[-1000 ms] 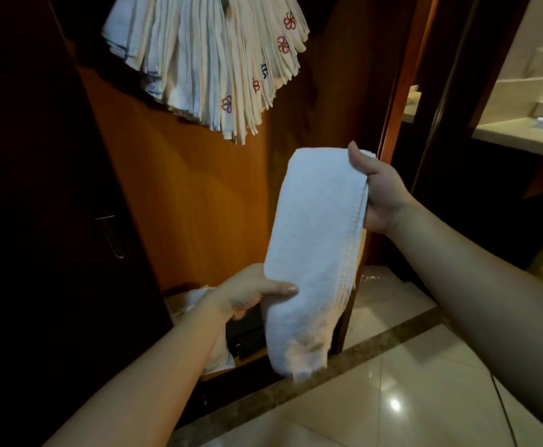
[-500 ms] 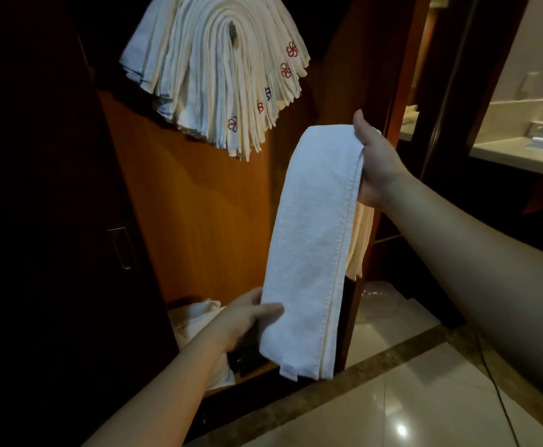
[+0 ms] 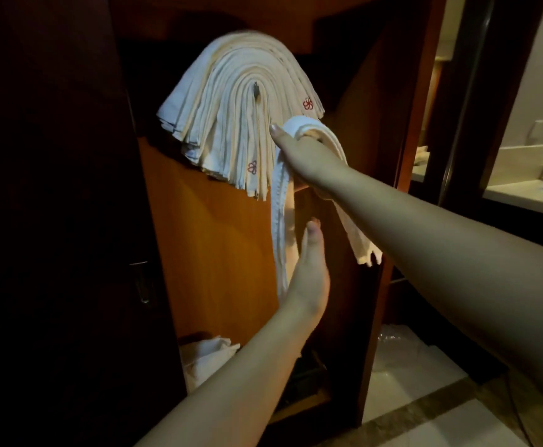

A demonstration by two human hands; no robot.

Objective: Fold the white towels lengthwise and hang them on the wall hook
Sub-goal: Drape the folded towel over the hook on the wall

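While the lower tail is steadied at centre frame by the left hand (image 3: 307,279), flat against it, the folded towel (image 3: 278,227) is draped over the right hand (image 3: 309,159), whose fingers are hidden. Beyond, at upper centre, the hook (image 3: 256,91) is buried under a stack (image 3: 231,124); the fold should be lifted clear above it, halves kept even.

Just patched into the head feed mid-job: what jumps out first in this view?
The big fan of folded towels draped over the wall hook, upper centre against the wooden panel. Just right of it, the right hand holds a folded white towel looped over its fingers, both ends hanging down, while the left hand reaches up against the longer end below. More loose towels lie low in the cabinet.
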